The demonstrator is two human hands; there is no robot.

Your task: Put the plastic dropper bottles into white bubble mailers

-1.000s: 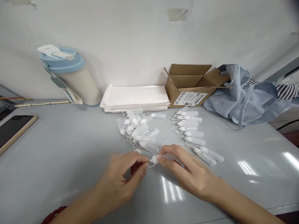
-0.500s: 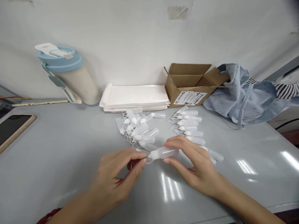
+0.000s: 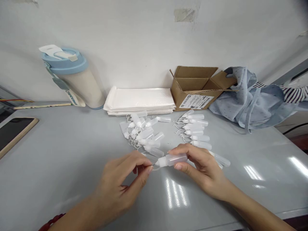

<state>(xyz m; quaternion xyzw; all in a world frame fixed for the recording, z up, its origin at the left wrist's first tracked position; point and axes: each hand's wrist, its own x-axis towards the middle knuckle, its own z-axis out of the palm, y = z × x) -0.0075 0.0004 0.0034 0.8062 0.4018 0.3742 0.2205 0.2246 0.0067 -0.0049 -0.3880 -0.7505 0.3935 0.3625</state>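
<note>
Raised slightly, translucent plastic bottle (image 3: 171, 159) between fingers (image 3: 179, 166).

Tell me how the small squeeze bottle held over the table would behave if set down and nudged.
The small squeeze bottle, held by the right hand, looks empty and translucent, so probably very light. Its round body suggests it would roll if nudged sideways. The thin plastic likely gives under a squeeze. The left hand pinches near its tip, where a fine loop looks floppy.
</note>
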